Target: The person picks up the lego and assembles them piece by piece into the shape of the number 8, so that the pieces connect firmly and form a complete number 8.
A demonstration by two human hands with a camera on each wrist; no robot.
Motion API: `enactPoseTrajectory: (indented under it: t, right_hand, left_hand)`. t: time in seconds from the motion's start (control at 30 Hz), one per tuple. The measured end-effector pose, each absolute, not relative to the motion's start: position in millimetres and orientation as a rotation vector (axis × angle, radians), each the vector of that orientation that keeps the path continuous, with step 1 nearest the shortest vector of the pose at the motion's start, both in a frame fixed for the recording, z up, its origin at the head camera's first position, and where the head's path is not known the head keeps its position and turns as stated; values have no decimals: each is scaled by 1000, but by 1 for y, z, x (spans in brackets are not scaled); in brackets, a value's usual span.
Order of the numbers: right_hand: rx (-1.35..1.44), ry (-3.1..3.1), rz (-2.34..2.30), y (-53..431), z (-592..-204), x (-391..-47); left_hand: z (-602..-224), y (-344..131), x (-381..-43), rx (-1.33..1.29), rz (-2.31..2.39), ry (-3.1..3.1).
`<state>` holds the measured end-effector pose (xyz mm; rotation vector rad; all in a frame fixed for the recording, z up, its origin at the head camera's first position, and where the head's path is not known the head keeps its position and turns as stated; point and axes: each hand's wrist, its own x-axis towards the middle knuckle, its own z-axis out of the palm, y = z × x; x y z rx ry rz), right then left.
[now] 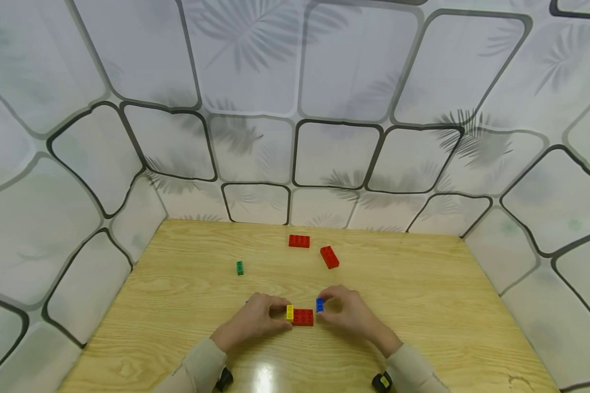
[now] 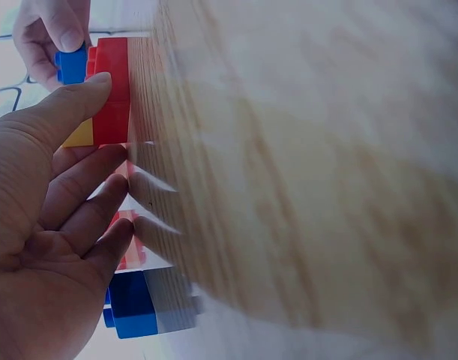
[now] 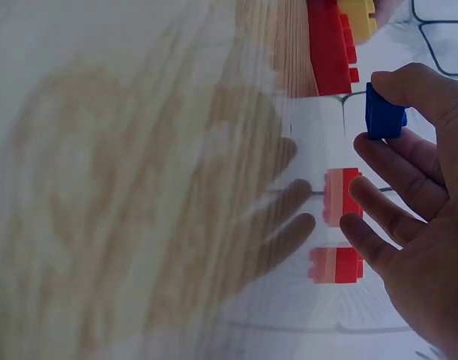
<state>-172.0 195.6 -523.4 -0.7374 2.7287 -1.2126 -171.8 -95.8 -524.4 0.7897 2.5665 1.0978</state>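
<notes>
A red toy building brick [image 1: 303, 317] stands on the table with a small yellow brick [image 1: 289, 313] on its left end. My left hand [image 1: 259, 319] grips the red brick at that end, thumb on the near side [image 2: 101, 86] and fingers on the far side. Just right of it, my right hand [image 1: 350, 314] pinches a small blue brick [image 1: 319, 305] between thumb and index finger. In the right wrist view this blue brick [image 3: 384, 114] is raised off the table, its studs facing up, and the other fingers are spread.
Farther back on the wooden table [image 1: 398, 284] lie two red bricks, one straight [image 1: 299, 241] and one angled [image 1: 329, 257]. A small green brick [image 1: 240, 268] lies to the left. Another blue brick [image 2: 133, 304] sits beyond my left hand, mostly hidden in the head view. Patterned fabric [image 1: 255, 147] surrounds the table.
</notes>
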Motion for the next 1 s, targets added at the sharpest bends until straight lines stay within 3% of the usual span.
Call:
enactPoseTrajectory:
  t: [1.0]
  right_hand:
    - [-782, 2633, -1146, 182, -523, -170]
  left_hand:
    - [-524, -96, -174, 788, 1059, 2573]
